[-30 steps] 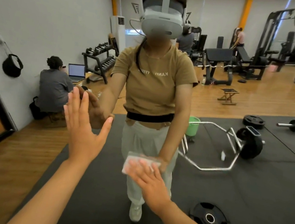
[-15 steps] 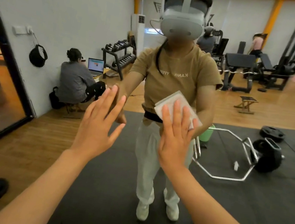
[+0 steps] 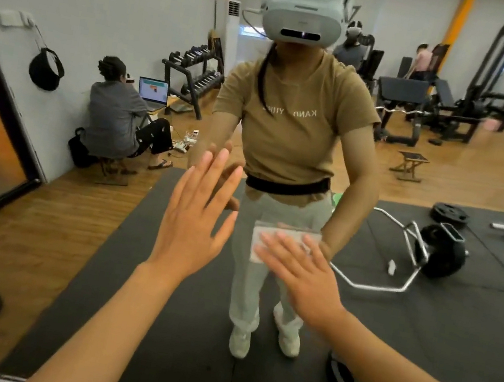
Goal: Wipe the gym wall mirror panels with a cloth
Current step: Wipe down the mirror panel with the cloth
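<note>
The person is standing close to the mirror panel (image 3: 420, 335), and both hands are reaching forward to the glass. The right hand (image 3: 303, 276) is pressing the cloth (image 3: 261, 239) flat against the mirror with straight, spread fingers; nothing is curled or pinched, so this grip is released and simply bearing on the cloth from behind. The cloth is lying under and just beyond the fingertips, toward the upper left of the palm, with its long axis running roughly level across the glass, at about waist height of the reflection. The left hand (image 3: 195, 224) is resting open on the glass just beside it, to the left and a little higher, fingers straight and holding nothing; it seems to be bracing the body. The right hand is the one on the cloth, so the coming stroke looks to be its work, and since the cloth is trailing out at the fingertips, a push up or sideways should be carrying it along under the palm, provided pressure is kept even.
</note>
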`<state>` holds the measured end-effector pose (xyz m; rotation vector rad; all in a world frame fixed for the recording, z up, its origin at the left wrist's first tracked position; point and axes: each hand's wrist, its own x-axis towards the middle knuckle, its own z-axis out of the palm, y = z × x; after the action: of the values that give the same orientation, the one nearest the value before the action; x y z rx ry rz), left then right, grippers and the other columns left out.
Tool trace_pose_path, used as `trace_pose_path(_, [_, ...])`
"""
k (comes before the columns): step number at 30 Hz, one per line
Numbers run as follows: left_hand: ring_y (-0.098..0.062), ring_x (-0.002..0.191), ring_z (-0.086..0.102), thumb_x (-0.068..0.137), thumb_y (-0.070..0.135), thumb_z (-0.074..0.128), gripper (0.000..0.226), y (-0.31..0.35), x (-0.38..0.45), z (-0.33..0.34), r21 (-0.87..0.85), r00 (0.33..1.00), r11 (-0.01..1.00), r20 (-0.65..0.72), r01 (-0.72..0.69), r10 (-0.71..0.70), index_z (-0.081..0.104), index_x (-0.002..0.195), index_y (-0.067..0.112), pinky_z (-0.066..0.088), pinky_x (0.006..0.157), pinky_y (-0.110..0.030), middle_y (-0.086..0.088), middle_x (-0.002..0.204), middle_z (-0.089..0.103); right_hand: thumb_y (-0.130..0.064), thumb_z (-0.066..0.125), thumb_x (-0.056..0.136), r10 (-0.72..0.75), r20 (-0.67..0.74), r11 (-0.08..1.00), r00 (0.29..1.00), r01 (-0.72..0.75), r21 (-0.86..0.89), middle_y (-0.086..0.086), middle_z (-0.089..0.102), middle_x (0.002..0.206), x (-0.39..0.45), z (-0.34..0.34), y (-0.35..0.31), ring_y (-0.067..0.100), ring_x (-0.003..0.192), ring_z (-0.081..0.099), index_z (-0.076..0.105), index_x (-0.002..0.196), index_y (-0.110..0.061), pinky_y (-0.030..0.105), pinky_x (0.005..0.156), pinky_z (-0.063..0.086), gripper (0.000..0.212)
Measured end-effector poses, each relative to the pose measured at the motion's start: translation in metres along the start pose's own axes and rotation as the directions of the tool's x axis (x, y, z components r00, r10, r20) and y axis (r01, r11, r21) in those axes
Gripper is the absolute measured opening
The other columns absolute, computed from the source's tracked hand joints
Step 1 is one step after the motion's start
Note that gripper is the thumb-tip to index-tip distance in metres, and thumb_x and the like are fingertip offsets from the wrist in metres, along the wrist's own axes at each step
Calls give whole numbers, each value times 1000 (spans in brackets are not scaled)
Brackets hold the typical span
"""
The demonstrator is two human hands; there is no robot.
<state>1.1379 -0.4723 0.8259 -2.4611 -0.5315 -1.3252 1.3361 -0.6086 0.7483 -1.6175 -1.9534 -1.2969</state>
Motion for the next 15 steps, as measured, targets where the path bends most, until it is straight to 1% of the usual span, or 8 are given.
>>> trace_pose_path(2, [-29,153,9,94,21,61,67,8,-21,5,-27,997,997,-9,75,-75,31,152,8,17,122,-48,-15,163,16,-7,34,99,176,-116,984,978,-170,61,-1,25,160,29,-24,23,16,152,12,35,150,-17,43,123,8,52])
trace_pose_path(4, [-30,153,9,93,21,61,68,22,-50,12,-57,981,980,9,192,-192,31,152,7,13,123,-46,-16,163,16,-13,40,101,280,-182,959,943,-266,96,-1,26,158,46,-38,37,16,152,12,31,151,-16,43,123,8,51])
trace_pose_path(6, [-29,153,8,93,22,61,69,39,-78,19,-99,952,947,53,305,-301,31,153,6,9,124,-44,-14,164,13,-11,41,99,317,-214,947,924,-299,115,1,23,159,51,-40,41,17,152,10,29,152,-17,45,122,8,55])
trace_pose_path(8, [-28,153,8,93,25,59,70,56,-99,27,-128,925,917,108,377,-365,29,153,6,7,124,-41,-11,165,10,-5,41,97,306,-212,951,928,-286,121,1,18,161,44,-33,38,20,152,7,30,152,-18,47,122,5,57])
trace_pose_path(10, [-26,153,6,95,28,55,70,72,-113,39,-152,897,886,141,439,-420,25,155,8,6,124,-39,-8,166,8,0,38,93,240,-219,970,946,-229,77,-1,14,164,27,-19,31,21,153,6,31,152,-19,47,122,5,62])
trace_pose_path(12, [-24,153,5,97,28,50,68,86,-126,54,-156,876,866,183,475,-447,22,156,9,8,123,-41,-7,167,5,1,34,92,119,-163,993,980,-118,16,-2,18,164,-7,5,22,20,152,11,32,152,-20,44,123,6,64])
trace_pose_path(14, [-26,153,4,99,29,47,66,93,-139,70,-128,889,891,215,437,-405,21,157,9,13,121,-44,-8,167,2,0,36,87,-81,-25,995,996,79,-60,-1,15,164,-57,34,11,19,152,12,30,154,-20,43,124,2,70])
trace_pose_path(15, [-27,153,3,99,30,44,65,95,-146,78,-103,899,909,228,404,-373,21,157,10,16,120,-45,-8,167,0,-4,40,84,-201,81,974,976,209,-93,0,8,166,-87,48,5,20,152,9,24,156,-19,44,124,-2,75])
